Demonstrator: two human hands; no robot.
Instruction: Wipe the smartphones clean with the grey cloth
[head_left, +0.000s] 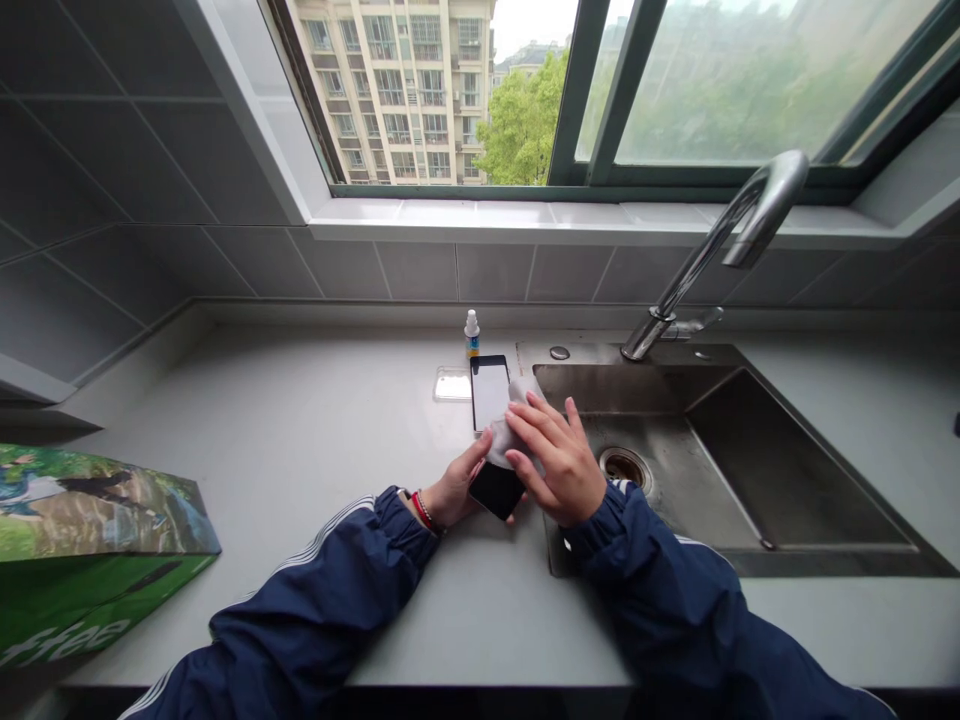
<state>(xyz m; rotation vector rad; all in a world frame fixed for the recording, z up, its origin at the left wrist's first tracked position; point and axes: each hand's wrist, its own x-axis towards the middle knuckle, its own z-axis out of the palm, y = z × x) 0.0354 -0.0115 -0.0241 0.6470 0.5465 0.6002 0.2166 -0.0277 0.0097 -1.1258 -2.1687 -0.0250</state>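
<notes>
A phone with a black face (497,490) lies tilted in my left hand (451,490), the thumb over its upper edge and the fingers partly hidden beneath it. My right hand (559,460) presses a thin white wipe (504,440) onto the upper part of that phone, and part of the wipe sticks up behind the fingers. Just beyond them, a black-edged, phone-like slab with a pale, bright face (490,388) rests on the counter. To its left is a clear phone case (453,384). A small white-capped bottle (472,334) stands upright behind the slab.
The grey-white counter (315,400) runs below a tiled wall and a window. At right is a steel sink (810,560) with a drain (626,467) and a chrome tap (667,300). A green printed box or bag (112,550) stands at the left.
</notes>
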